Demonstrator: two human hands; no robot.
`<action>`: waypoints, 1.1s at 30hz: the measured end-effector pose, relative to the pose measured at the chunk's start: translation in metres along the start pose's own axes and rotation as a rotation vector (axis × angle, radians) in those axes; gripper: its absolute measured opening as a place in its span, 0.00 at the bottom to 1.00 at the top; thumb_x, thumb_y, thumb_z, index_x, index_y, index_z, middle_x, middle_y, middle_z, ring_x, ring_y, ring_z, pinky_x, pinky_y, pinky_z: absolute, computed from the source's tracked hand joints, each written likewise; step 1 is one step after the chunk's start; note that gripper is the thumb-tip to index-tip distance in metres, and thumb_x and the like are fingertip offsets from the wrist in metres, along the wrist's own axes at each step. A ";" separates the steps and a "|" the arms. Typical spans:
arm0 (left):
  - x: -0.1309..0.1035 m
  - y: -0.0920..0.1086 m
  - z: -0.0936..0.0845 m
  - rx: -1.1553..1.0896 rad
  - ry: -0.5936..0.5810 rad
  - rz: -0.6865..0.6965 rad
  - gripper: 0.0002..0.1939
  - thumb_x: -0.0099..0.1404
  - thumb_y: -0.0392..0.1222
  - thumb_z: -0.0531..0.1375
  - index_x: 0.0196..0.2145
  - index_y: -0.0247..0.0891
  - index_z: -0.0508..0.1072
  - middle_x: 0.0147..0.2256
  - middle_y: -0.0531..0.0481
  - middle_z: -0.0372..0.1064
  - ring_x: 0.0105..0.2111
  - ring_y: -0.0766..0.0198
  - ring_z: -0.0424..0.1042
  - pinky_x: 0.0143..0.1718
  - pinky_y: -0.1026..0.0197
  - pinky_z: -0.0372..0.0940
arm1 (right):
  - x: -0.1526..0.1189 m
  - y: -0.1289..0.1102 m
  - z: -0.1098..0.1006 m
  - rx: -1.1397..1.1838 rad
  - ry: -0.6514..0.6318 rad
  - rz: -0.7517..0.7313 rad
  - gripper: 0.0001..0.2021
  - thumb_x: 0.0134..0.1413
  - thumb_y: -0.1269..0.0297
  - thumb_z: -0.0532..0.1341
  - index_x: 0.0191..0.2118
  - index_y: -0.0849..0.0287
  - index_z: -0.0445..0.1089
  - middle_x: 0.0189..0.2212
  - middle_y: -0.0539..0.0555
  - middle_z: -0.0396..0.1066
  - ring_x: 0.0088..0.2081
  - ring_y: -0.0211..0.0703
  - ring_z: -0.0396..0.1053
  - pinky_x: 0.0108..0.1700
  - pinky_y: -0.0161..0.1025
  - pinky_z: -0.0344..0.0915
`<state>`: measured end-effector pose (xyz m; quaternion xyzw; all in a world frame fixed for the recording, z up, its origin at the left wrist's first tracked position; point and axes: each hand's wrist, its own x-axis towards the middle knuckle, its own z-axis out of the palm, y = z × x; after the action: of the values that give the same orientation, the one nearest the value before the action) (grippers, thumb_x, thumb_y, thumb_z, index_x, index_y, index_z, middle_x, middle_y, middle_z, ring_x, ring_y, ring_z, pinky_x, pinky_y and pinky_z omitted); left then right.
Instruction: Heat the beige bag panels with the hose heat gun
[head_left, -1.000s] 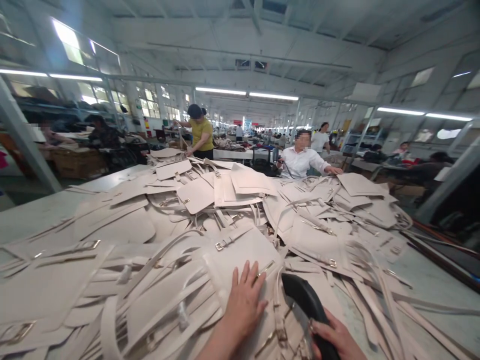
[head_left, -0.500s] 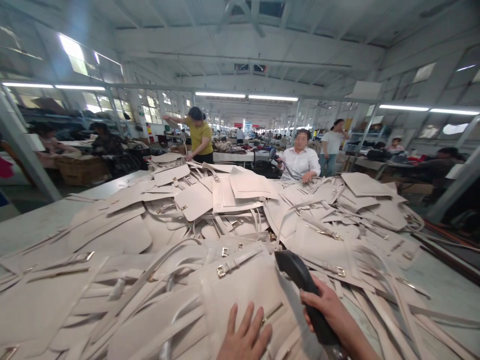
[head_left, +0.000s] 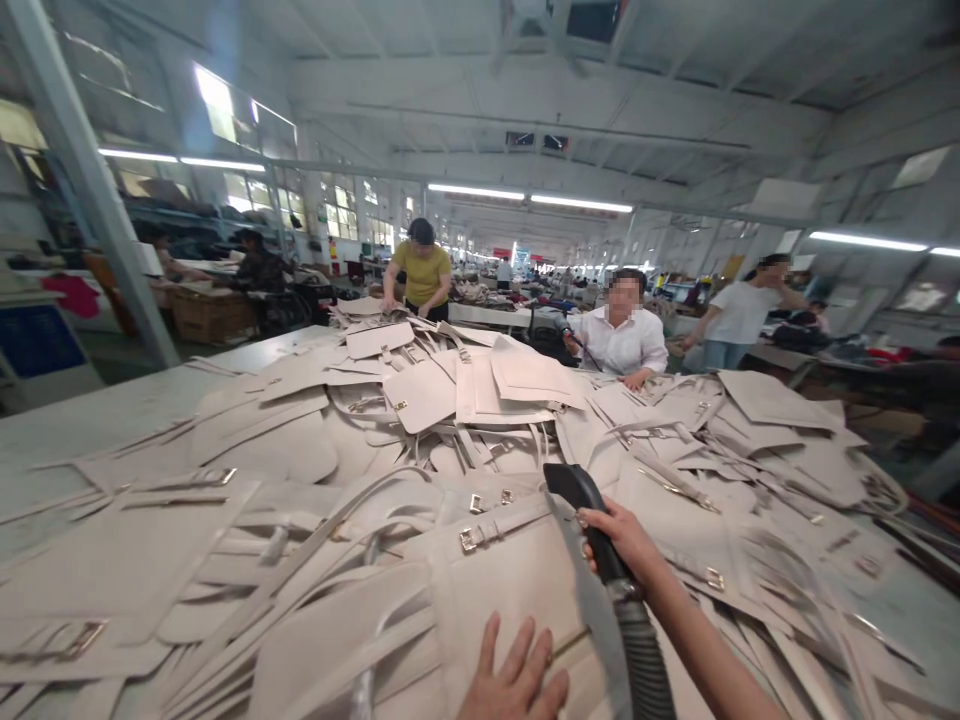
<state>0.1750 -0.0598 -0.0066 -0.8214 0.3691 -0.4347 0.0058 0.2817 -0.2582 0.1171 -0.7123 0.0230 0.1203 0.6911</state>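
My right hand grips a black hose nozzle, its fingers wrapped round the handle. A ribbed grey hose runs down from the handle to the bottom edge. The nozzle's head is over the upper right edge of a beige leather-like bag piece with a buckled strap. My left hand lies flat on the lower part of that piece, fingers spread. Whether the nozzle touches the piece I cannot tell.
Beige bag pieces and straps with gold buckles are heaped across the table. Behind the heap, one person in a white shirt holds a dark tool; another in a yellow top bends over the pieces. A metal post stands at left.
My right hand has moved the nozzle up and away along the piece's edge, showing more of the hose. The view has turned slightly left. My left hand stays on the piece.
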 end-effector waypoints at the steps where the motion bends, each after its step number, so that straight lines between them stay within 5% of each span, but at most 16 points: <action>1: -0.001 0.001 0.001 -0.001 0.011 -0.007 0.10 0.62 0.49 0.53 0.42 0.50 0.66 0.47 0.54 0.67 0.50 0.57 0.62 0.57 0.37 0.28 | -0.008 0.001 -0.004 -0.001 -0.005 0.004 0.12 0.44 0.57 0.58 0.34 0.56 0.57 0.19 0.43 0.63 0.15 0.35 0.64 0.14 0.31 0.63; 6: -0.002 0.004 0.005 -0.003 0.040 -0.018 0.10 0.62 0.48 0.54 0.42 0.50 0.66 0.45 0.53 0.68 0.47 0.58 0.64 0.56 0.35 0.28 | -0.040 0.024 -0.006 -0.045 -0.089 0.114 0.15 0.44 0.58 0.59 0.37 0.56 0.56 0.18 0.44 0.64 0.13 0.35 0.63 0.11 0.30 0.60; 10: -0.002 0.007 0.005 -0.011 0.061 -0.031 0.09 0.62 0.48 0.53 0.40 0.49 0.67 0.43 0.54 0.69 0.45 0.59 0.66 0.55 0.34 0.27 | -0.020 0.031 0.009 -0.103 -0.146 0.172 0.15 0.41 0.58 0.59 0.36 0.57 0.57 0.16 0.43 0.63 0.11 0.36 0.63 0.11 0.31 0.61; 16: -0.005 0.005 -0.003 -0.005 -0.019 -0.037 0.11 0.64 0.49 0.50 0.43 0.51 0.66 0.47 0.54 0.67 0.47 0.60 0.63 0.55 0.35 0.26 | 0.016 -0.007 0.039 -0.178 -0.157 0.101 0.12 0.41 0.61 0.60 0.33 0.57 0.59 0.14 0.42 0.62 0.11 0.37 0.62 0.10 0.32 0.60; 20: -0.009 0.008 0.002 -0.016 -0.007 -0.035 0.11 0.64 0.49 0.49 0.42 0.51 0.66 0.46 0.54 0.67 0.48 0.59 0.63 0.56 0.36 0.31 | -0.003 -0.031 0.054 -0.153 -0.152 -0.005 0.12 0.44 0.61 0.60 0.36 0.54 0.59 0.18 0.42 0.63 0.13 0.36 0.64 0.13 0.31 0.62; 24: -0.010 0.011 0.007 -0.103 -0.070 -0.030 0.09 0.64 0.47 0.50 0.40 0.48 0.67 0.45 0.51 0.68 0.47 0.58 0.64 0.55 0.40 0.45 | -0.033 -0.035 0.045 -0.117 -0.149 -0.004 0.12 0.44 0.60 0.61 0.35 0.56 0.60 0.20 0.45 0.65 0.14 0.37 0.64 0.13 0.33 0.62; 28: 0.004 -0.025 -0.024 -0.371 -0.255 -0.119 0.10 0.61 0.42 0.53 0.41 0.48 0.68 0.46 0.50 0.67 0.49 0.58 0.62 0.54 0.48 0.50 | -0.057 -0.018 0.015 -0.074 0.041 -0.007 0.15 0.45 0.58 0.60 0.38 0.56 0.57 0.15 0.42 0.62 0.14 0.36 0.63 0.14 0.32 0.63; 33: 0.037 -0.107 -0.075 -0.206 -0.590 -0.786 0.29 0.52 0.33 0.54 0.54 0.41 0.59 0.53 0.42 0.57 0.54 0.50 0.53 0.54 0.45 0.45 | -0.098 0.025 -0.002 -0.051 0.140 0.062 0.25 0.43 0.54 0.61 0.47 0.57 0.55 0.12 0.42 0.62 0.13 0.39 0.63 0.14 0.34 0.61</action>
<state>0.1988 0.0191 0.1012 -0.9826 0.0553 -0.1145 -0.1354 0.1818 -0.2742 0.1122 -0.7353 0.0904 0.0919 0.6654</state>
